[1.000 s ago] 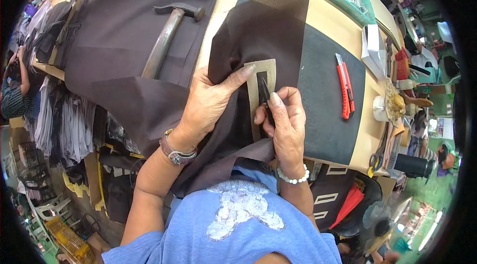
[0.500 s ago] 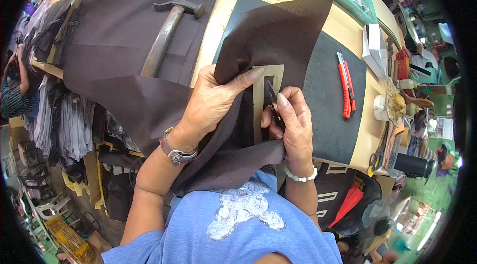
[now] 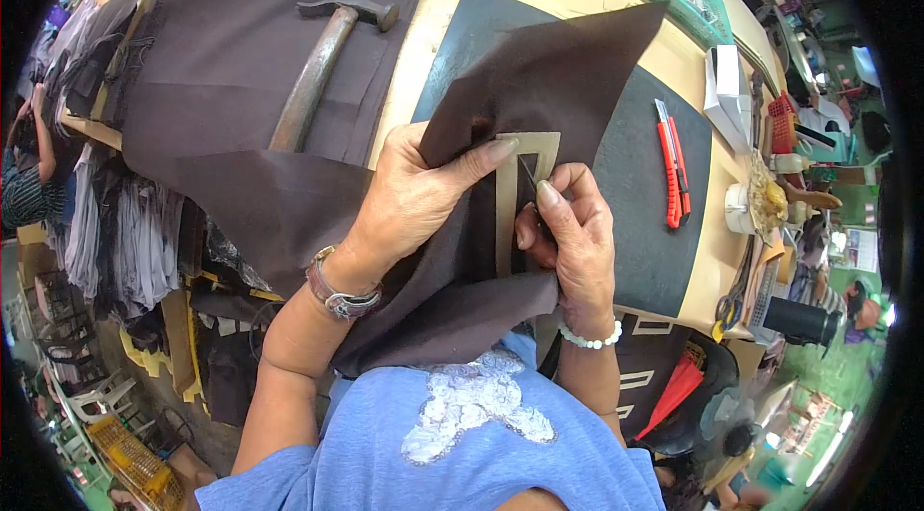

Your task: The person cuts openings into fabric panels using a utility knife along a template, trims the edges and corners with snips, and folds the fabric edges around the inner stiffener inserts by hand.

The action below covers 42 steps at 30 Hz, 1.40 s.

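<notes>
My left hand point(image 3: 423, 189) is closed on a dark brown cloth panel point(image 3: 558, 63), its thumb pressing the top left corner of a beige rectangular frame strip point(image 3: 505, 213) on the cloth. My right hand point(image 3: 575, 237) holds small dark thread snips point(image 3: 527, 167), mostly hidden by the fingers. Their narrow pointed tip lies within the frame's opening, close to its upper end. The panel is lifted toward me, and its lower part hangs in folds over my lap.
A hammer point(image 3: 322, 73) lies on stacked dark cloth to the left. A red utility knife point(image 3: 672, 163) rests on the black cutting mat point(image 3: 645, 251). Beyond are a green basket point(image 3: 717, 20), a white box point(image 3: 727, 92) and yellow-handled scissors point(image 3: 724, 319). Another person point(image 3: 38, 160) is at far left.
The cloth and both hands have shifted slightly right. My right hand has turned a little, and less of the snips shows between its fingers.
</notes>
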Each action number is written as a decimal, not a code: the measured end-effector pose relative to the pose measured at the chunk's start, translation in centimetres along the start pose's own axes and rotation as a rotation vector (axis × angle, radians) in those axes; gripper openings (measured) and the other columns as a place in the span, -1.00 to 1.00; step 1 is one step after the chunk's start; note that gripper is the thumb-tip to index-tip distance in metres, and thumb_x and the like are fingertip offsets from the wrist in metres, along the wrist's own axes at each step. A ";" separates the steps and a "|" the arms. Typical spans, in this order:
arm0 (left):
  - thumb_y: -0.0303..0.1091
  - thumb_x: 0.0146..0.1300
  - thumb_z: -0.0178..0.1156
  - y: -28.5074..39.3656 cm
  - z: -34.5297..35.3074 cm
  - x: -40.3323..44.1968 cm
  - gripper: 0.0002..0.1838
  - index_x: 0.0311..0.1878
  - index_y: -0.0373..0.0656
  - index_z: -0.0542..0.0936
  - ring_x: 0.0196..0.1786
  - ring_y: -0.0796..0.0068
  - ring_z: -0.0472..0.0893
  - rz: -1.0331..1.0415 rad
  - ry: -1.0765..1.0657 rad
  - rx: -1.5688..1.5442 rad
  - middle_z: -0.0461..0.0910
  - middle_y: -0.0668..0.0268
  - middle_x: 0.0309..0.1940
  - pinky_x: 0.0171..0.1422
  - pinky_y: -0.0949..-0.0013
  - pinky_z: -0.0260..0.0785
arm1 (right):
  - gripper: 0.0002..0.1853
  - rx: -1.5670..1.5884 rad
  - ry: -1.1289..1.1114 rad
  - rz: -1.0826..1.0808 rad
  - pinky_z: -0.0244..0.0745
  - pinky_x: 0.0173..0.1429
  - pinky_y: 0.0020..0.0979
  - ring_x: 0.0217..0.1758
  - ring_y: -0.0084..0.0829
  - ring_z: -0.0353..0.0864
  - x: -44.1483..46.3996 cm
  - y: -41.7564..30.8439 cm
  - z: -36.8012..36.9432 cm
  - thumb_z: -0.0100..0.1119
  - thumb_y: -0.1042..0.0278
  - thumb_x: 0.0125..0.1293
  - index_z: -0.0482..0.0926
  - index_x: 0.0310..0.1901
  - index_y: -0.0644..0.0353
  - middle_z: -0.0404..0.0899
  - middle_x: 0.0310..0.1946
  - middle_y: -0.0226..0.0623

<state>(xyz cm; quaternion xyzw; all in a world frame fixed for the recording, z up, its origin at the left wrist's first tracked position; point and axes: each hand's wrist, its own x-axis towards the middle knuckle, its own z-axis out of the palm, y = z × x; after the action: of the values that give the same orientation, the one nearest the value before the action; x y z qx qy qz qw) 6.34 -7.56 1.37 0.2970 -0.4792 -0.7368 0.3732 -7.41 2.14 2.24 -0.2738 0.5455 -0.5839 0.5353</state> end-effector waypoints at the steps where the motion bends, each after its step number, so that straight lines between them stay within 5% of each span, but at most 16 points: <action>1: -0.44 0.18 0.29 0.0 0.1 0.0 -0.85 -0.21 -0.26 0.64 -0.25 0.69 0.54 0.023 0.003 0.008 0.64 0.39 -0.31 -0.11 0.56 0.40 | -0.80 0.006 0.001 -0.003 0.10 -0.62 -0.72 -0.65 -0.76 0.34 0.0 0.2 0.0 0.09 0.28 0.37 0.27 -0.22 0.11 0.51 -0.60 -0.38; 3: -0.38 0.22 0.28 0.0 0.4 -0.1 -0.84 -0.24 -0.29 0.62 -0.32 0.76 0.48 0.068 0.010 0.025 0.61 0.45 -0.37 -0.24 0.60 0.38 | -0.81 0.023 0.013 -0.022 0.10 -0.62 -0.72 -0.65 -0.76 0.34 0.1 0.5 0.1 0.08 0.30 0.37 0.27 -0.23 0.11 0.50 -0.61 -0.40; 18: -0.43 0.23 0.25 -1.9 2.5 -0.7 -0.83 -0.13 -0.22 0.63 -0.17 0.65 0.57 0.123 0.202 -0.063 0.65 0.35 -0.20 -0.03 0.54 0.37 | -0.85 -0.001 0.159 -0.070 0.04 -0.65 -0.67 -0.70 -0.78 0.15 -1.8 3.2 1.7 -0.18 0.27 0.48 0.18 -0.17 0.15 0.45 -0.59 -0.34; 31: -0.37 0.24 0.26 -1.6 3.4 -1.9 -0.87 -0.33 -0.24 0.60 -0.47 0.80 0.42 0.072 0.310 -0.053 0.56 0.49 -0.50 -0.42 0.62 0.25 | -0.83 0.136 0.210 -0.224 0.07 -0.61 -0.70 -0.66 -0.78 0.16 -1.4 4.1 3.1 -0.19 0.24 0.49 0.15 -0.16 0.13 0.44 -0.55 -0.35; 42: -0.36 0.25 0.25 -1.6 3.8 -2.3 -0.86 -0.27 -0.25 0.63 -0.36 0.80 0.44 0.071 0.325 -0.105 0.58 0.48 -0.39 -0.28 0.63 0.28 | -0.85 0.212 0.218 -0.280 0.08 -0.56 -0.72 -0.61 -0.79 0.18 -1.6 4.1 3.4 -0.12 0.30 0.46 0.15 -0.13 0.10 0.44 -0.54 -0.36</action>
<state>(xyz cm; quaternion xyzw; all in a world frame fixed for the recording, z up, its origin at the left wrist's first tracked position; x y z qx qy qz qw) 4.19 -3.35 1.41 0.3753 -0.3837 -0.6893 0.4866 -2.58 3.17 -0.24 -0.2240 0.4924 -0.7329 0.4126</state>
